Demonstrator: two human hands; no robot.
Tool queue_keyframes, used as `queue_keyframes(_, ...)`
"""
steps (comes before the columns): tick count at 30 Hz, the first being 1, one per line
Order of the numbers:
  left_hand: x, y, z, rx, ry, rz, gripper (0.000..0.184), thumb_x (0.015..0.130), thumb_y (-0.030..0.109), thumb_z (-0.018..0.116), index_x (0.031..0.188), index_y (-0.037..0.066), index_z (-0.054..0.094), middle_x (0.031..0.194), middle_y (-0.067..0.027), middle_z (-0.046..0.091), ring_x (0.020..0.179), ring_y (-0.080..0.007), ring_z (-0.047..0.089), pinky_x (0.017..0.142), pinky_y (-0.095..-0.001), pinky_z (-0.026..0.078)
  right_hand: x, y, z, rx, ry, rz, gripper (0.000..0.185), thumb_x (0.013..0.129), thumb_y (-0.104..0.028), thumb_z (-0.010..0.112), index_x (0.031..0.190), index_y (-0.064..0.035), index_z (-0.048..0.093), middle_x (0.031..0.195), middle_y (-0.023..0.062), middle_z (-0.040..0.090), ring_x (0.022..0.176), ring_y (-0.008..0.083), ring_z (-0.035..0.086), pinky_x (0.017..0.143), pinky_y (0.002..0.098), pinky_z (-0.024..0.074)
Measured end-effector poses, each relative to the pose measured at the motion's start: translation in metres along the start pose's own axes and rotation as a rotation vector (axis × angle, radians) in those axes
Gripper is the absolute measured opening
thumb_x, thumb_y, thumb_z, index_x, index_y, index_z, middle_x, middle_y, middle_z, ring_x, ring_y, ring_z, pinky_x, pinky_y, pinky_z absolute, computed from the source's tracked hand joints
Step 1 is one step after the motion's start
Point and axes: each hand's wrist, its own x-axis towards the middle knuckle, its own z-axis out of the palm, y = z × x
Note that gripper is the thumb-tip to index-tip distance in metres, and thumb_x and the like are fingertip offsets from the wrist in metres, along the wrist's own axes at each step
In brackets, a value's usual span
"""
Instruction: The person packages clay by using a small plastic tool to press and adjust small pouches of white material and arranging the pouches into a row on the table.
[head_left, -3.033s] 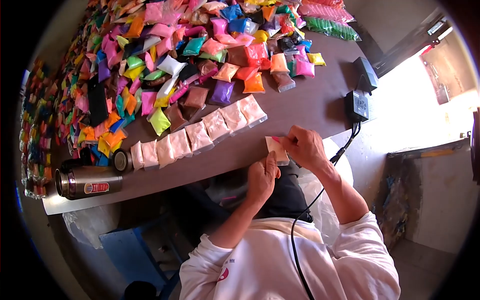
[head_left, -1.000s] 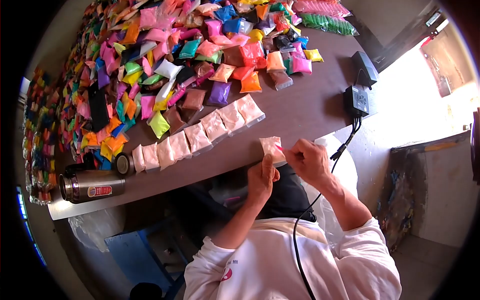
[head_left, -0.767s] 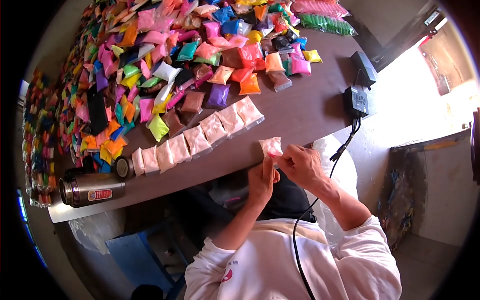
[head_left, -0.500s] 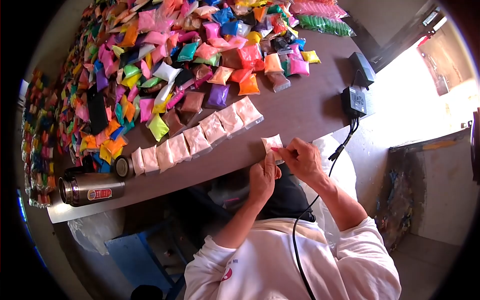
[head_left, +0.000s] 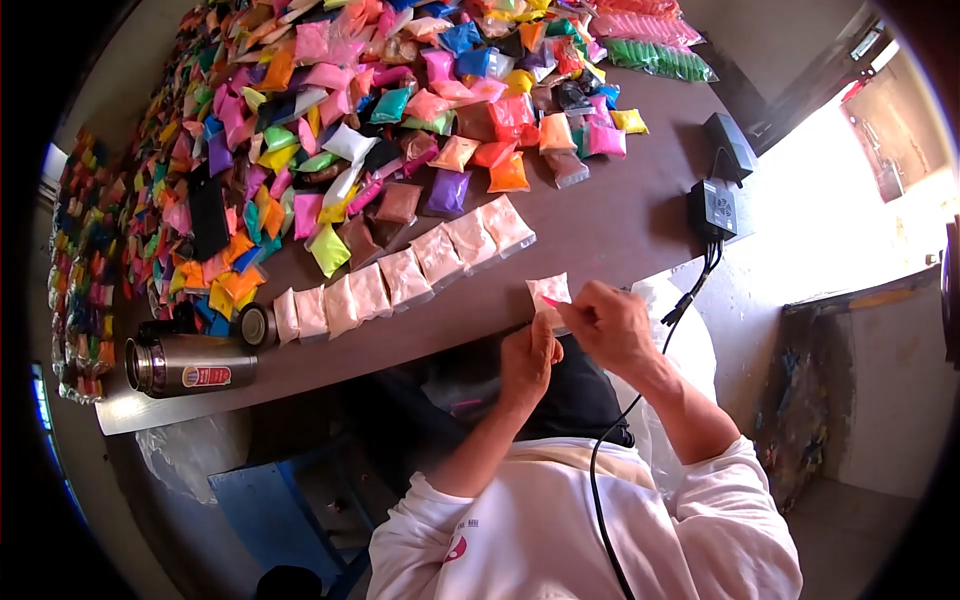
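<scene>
A small pale pink clear-wrapped packet [head_left: 546, 290] is at the table's front edge. My left hand [head_left: 530, 358] is closed on its lower edge, thumb on top. Over the packet's right side, my right hand [head_left: 608, 325] is closed in a pinch around a small bright pink pointed thing [head_left: 550, 302], whose tip lies against the packet; the rest of it is hidden by my fingers. Just left of my hands, a row of similar pale pink packets [head_left: 408, 277] lies slanting along the table, side by side.
A big heap of colourful packets [head_left: 400, 110] covers the back and left of the table [head_left: 640, 215]. A steel flask [head_left: 190, 364] lies near the left corner, its lid [head_left: 257, 325] beside it. On the right stands a black adapter [head_left: 712, 208] with a cable crossing my body.
The whole view has shifted slightly, so the table things appear a little to the right. Both hands stay at the packet; the pink tip now shows more clearly over it.
</scene>
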Motion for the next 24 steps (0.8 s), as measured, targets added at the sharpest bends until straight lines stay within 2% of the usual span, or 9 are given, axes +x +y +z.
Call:
queue_keyframes(3, 0.000, -0.002, 0.000, 0.039, 0.004, -0.011, 0.054, 0.099, 0.037, 0.043, 0.058, 0.001, 0.046, 0.049, -0.0015, 0.041, 0.045, -0.0090, 0.040, 0.043, -0.0267, 0.031, 0.011, 0.014, 0.003, 0.010, -0.119, 0.211, 0.019, 0.076, -0.015, 0.069, 0.069, -0.0028, 0.056, 0.062, 0.0128, 0.059, 0.057, 0.0298, 0.061, 0.052, 0.0365, 0.0463)
queue_keyframes(5, 0.001, -0.004, -0.001, 0.065, 0.010, -0.006, 0.053, 0.099, 0.035, 0.043, 0.059, 0.001, 0.046, 0.049, -0.0013, 0.040, 0.045, -0.0090, 0.039, 0.043, -0.0266, 0.031, 0.010, 0.029, 0.005, -0.051, -0.043, 0.183, 0.020, 0.076, -0.016, 0.068, 0.069, -0.0020, 0.056, 0.062, 0.0133, 0.060, 0.057, 0.0302, 0.060, 0.052, 0.0374, 0.0461)
queue_keyframes(9, 0.004, -0.007, -0.004, -0.008, 0.027, -0.010, 0.052, 0.099, 0.035, 0.044, 0.060, 0.000, 0.047, 0.049, -0.0017, 0.041, 0.045, -0.0095, 0.040, 0.043, -0.0268, 0.032, 0.015, 0.023, -0.009, -0.081, 0.112, 0.304, 0.017, 0.076, -0.011, 0.068, 0.069, -0.0019, 0.055, 0.062, 0.0138, 0.059, 0.056, 0.0298, 0.060, 0.050, 0.0361, 0.0455)
queue_keyframes(11, -0.002, -0.012, -0.005, 0.008, 0.008, -0.024, 0.052, 0.099, 0.034, 0.043, 0.060, 0.000, 0.047, 0.049, -0.0021, 0.042, 0.045, -0.0097, 0.041, 0.043, -0.0270, 0.032, 0.009, 0.003, -0.001, 0.024, 0.148, 0.047, 0.021, 0.076, -0.008, 0.068, 0.065, -0.0021, 0.051, 0.054, 0.0085, 0.053, 0.046, 0.0172, 0.051, 0.044, 0.0297, 0.0400)
queue_keyframes(13, 0.001, -0.008, -0.002, 0.031, 0.016, 0.020, 0.055, 0.099, 0.036, 0.042, 0.058, -0.001, 0.045, 0.049, -0.0030, 0.043, 0.044, -0.0099, 0.041, 0.043, -0.0277, 0.032, 0.004, 0.005, 0.011, -0.074, 0.027, -0.072, 0.021, 0.076, -0.010, 0.069, 0.065, -0.0031, 0.053, 0.056, 0.0117, 0.055, 0.049, 0.0246, 0.056, 0.046, 0.0328, 0.0428)
queue_keyframes(15, 0.001, -0.002, -0.002, 0.067, 0.009, 0.009, 0.055, 0.099, 0.036, 0.042, 0.058, -0.001, 0.045, 0.049, -0.0033, 0.043, 0.044, -0.0099, 0.041, 0.043, -0.0277, 0.032, 0.008, 0.018, 0.015, -0.059, -0.047, 0.049, 0.021, 0.077, -0.012, 0.069, 0.066, -0.0027, 0.053, 0.058, 0.0131, 0.056, 0.050, 0.0281, 0.057, 0.048, 0.0341, 0.0439)
queue_keyframes(18, 0.003, -0.006, -0.003, 0.074, 0.030, 0.008, 0.056, 0.099, 0.037, 0.042, 0.058, -0.001, 0.045, 0.048, -0.0035, 0.043, 0.045, -0.0097, 0.040, 0.044, -0.0275, 0.032, 0.016, 0.039, 0.014, -0.216, 0.098, 0.154, 0.021, 0.077, -0.017, 0.066, 0.067, -0.0028, 0.054, 0.064, 0.0165, 0.059, 0.059, 0.0366, 0.060, 0.052, 0.0417, 0.0459)
queue_keyframes(22, 0.000, -0.011, -0.011, 0.065, 0.019, -0.049, 0.056, 0.098, 0.038, 0.043, 0.057, 0.000, 0.046, 0.048, -0.0030, 0.043, 0.045, -0.0096, 0.039, 0.044, -0.0275, 0.031, 0.022, 0.038, -0.007, 0.061, 0.136, 0.285, 0.023, 0.076, -0.017, 0.070, 0.075, 0.0001, 0.055, 0.058, 0.0096, 0.053, 0.050, 0.0190, 0.050, 0.048, 0.0305, 0.0404)
queue_keyframes(24, -0.001, -0.015, -0.009, 0.009, 0.016, -0.041, 0.056, 0.098, 0.038, 0.044, 0.057, 0.000, 0.046, 0.048, -0.0026, 0.043, 0.045, -0.0093, 0.039, 0.044, -0.0276, 0.031, 0.019, 0.013, -0.008, 0.071, 0.061, 0.318, 0.026, 0.074, -0.020, 0.072, 0.075, 0.0003, 0.055, 0.059, 0.0093, 0.054, 0.052, 0.0187, 0.051, 0.050, 0.0300, 0.0410)
